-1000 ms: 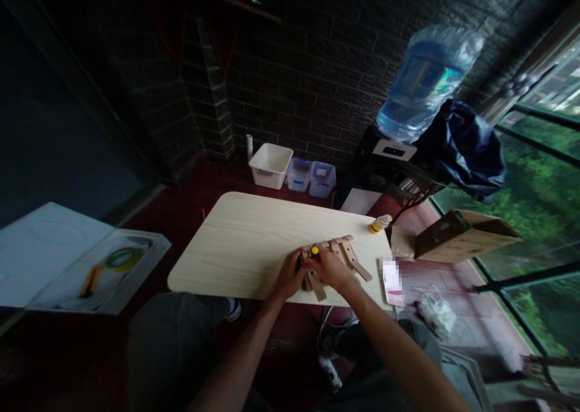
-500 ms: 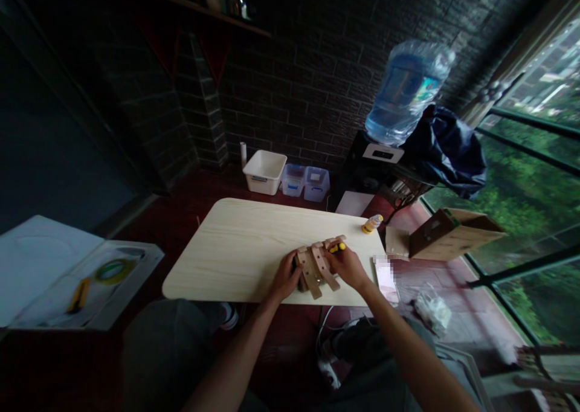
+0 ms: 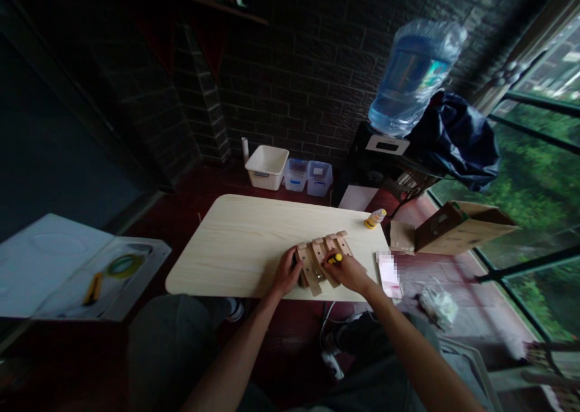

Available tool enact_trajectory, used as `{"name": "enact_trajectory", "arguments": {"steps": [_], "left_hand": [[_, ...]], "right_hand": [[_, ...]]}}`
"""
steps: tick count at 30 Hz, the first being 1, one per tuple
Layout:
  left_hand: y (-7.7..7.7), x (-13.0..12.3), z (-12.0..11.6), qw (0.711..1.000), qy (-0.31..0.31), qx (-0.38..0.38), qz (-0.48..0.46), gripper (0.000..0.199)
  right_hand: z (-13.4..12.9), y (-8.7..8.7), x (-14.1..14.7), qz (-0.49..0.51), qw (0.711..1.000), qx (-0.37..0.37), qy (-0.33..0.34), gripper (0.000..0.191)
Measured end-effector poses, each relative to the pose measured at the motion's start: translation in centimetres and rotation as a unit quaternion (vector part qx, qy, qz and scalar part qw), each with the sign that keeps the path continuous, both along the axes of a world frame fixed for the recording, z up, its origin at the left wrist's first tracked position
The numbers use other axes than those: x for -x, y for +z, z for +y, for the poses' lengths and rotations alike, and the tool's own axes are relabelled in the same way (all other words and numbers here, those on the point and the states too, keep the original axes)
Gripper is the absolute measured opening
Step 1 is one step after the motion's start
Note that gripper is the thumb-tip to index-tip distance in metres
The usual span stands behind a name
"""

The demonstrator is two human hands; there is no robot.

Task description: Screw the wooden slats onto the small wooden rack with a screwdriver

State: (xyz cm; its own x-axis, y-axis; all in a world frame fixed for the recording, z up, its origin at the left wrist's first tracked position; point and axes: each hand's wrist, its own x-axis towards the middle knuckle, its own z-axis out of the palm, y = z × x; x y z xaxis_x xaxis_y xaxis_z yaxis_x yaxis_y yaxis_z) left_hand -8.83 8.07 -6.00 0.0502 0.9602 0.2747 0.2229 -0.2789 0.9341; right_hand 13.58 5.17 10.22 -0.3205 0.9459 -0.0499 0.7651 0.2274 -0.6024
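Observation:
A wooden piece made of several curved slats rests near the front edge of the pale wooden table. My left hand grips its left end, with fingers and thumb closed round the side. My right hand is over its right half, closed on a tool with a yellow handle. The tool's tip is hidden among the slats. Dark holes show in some slats.
A small yellow bottle stands at the table's back right corner, and a white flat item lies by the right edge. Bins, a water dispenser and a cardboard box are beyond. An open white case sits at left.
My right hand and the yellow-handled tool have moved slightly down and left over the slats, uncovering more of the right slats. The view has shifted a little. My left hand keeps its hold.

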Motion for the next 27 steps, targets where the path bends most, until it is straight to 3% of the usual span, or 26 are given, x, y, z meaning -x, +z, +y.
{"name": "enact_trajectory", "arguments": {"steps": [3,7,14,20,27], "left_hand": [[0.0,-0.2,0.0,1.0,0.0,0.01,-0.002,0.053],[0.3,-0.4,0.0,1.0,0.005,0.018,0.003,0.053],[0.6,-0.6,-0.1,1.0,0.006,0.01,0.0,0.053],[0.6,-0.6,0.0,1.0,0.001,0.014,0.0,0.053],[0.2,-0.6,0.2,1.0,0.004,-0.001,0.01,0.053]], "right_hand": [[0.2,0.6,0.1,-0.039,0.999,-0.001,0.019,0.018],[0.4,1.1,0.7,-0.103,0.995,-0.012,-0.009,0.024],[-0.3,0.3,1.2,-0.068,0.995,-0.03,-0.072,0.022],[0.6,0.1,-1.8,0.078,0.991,-0.016,-0.107,0.025],[1.4,0.2,-5.6,0.122,0.987,-0.013,-0.106,0.027]]}}
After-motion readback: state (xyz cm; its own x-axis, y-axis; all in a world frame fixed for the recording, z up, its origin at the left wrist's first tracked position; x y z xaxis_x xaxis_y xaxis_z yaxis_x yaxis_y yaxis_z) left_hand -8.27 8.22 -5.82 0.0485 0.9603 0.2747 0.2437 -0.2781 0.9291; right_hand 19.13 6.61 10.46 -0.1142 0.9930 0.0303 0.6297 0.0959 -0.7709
